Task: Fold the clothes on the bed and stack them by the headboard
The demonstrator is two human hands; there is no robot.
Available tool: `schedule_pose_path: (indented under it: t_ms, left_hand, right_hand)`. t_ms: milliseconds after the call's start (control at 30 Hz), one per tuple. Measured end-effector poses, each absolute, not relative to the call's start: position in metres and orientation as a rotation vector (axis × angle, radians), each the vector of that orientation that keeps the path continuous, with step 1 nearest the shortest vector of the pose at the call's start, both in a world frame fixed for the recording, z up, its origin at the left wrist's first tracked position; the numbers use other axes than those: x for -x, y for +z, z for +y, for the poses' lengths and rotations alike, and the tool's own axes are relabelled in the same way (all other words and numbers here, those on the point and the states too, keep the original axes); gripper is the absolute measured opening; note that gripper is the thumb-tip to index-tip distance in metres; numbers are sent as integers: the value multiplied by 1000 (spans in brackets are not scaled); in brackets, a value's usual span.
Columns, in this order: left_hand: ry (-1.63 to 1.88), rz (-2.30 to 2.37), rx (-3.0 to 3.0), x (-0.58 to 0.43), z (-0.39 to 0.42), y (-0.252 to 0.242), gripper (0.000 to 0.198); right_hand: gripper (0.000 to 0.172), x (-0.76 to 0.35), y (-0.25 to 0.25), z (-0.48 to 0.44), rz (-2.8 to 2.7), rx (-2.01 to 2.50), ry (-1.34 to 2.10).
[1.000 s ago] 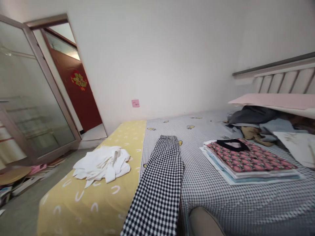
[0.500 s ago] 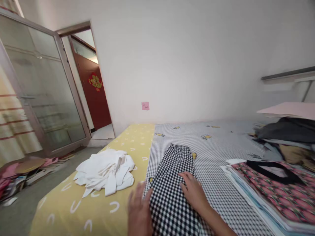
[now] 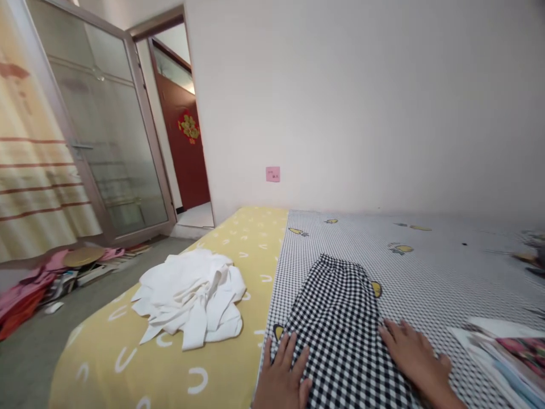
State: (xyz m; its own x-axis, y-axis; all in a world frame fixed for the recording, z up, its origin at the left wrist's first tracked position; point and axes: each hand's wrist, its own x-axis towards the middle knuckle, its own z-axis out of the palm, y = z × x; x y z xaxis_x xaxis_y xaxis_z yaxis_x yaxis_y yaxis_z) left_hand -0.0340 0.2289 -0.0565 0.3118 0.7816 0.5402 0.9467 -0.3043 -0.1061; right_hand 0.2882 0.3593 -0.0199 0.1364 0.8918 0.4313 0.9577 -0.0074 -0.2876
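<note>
One pair of black-and-white checked trousers (image 3: 340,324) lies on the bed (image 3: 426,238), its long axis running away from the person toward the far wall, rounded end farthest. Two hands rest on it, the left hand (image 3: 281,375) at its left edge and the right hand (image 3: 413,355) at its right edge; each grip is spread flat, pinching nothing. Left of the trousers sits one crumpled white cloth (image 3: 189,298); right of them, partly in view, one stack of folded clothes (image 3: 502,352).
</note>
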Motion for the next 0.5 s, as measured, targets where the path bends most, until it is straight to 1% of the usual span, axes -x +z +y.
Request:
schedule_pose_path:
  t_ms: [67,100,200,267,367,500]
  left_hand:
    - [-612,-1446,2057,32,234,-61,56]
    - [-640,-1403,2008,31,235,-61,56]
    - [-699,-1298,1924,33,237,-53,55]
    - [-668,-1243,1927,37,237,-46,55]
    - [-601,-1202,1955,39,238,-47,53]
    - [-715,-1416,1924,30,238,-66,56]
  right_hand:
    - [68,-262,14,378,-1744,1958,-246]
    - [67,-244,31,385,-1838,1897,-253]
    - [64,-184,61,408,-2200,1780,26]
    - [63,-153,59,424,-2283,1799,164]
    - [67,-128,36,443,-2336,1875,320]
    - [73,-126,13,462,-2312,1979,401]
